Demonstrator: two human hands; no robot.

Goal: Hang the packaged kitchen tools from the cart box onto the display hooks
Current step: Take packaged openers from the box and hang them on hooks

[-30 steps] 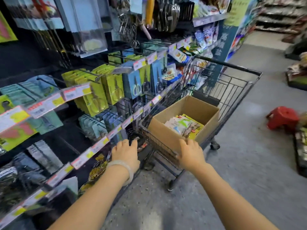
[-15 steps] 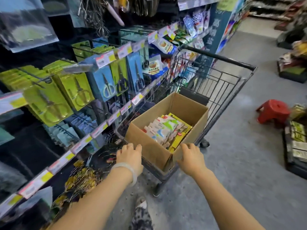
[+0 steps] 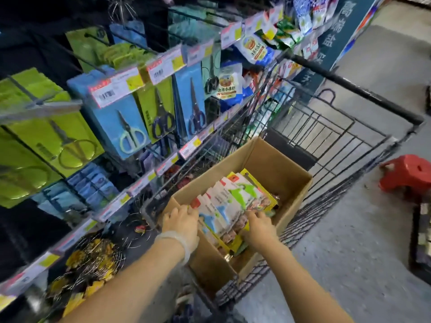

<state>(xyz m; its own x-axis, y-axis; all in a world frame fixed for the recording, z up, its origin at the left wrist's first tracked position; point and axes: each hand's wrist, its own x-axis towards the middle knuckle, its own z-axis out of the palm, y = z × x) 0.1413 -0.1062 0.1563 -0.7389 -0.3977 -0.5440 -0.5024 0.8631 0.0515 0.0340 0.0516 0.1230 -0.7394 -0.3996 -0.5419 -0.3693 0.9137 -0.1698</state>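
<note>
A brown cardboard box (image 3: 283, 163) sits in the black wire cart (image 3: 345, 134). Inside it is a stack of packaged kitchen tools (image 3: 229, 201), white cards with green and blue tools over yellow cards. My left hand (image 3: 180, 220), with a pale bracelet at the wrist, is inside the box, its fingers against the stack's left side. On the stack's near right side my right hand (image 3: 258, 226) has its fingers on the packages. Together the two hands clasp the stack between them. The display hooks (image 3: 98, 66) stick out of the shelving on the left.
Carded scissors in blue (image 3: 121, 127) and green (image 3: 58, 141) packs hang on the hooks behind price tags (image 3: 116, 87). Wire whisks with yellow labels (image 3: 93, 259) lie low on the left. A red stool (image 3: 407, 174) stands on the grey floor to the right of the cart.
Both hands have left the cart's near rim and gone into the box, onto the stack of packages. The view has come closer to the cart and tilted down.
</note>
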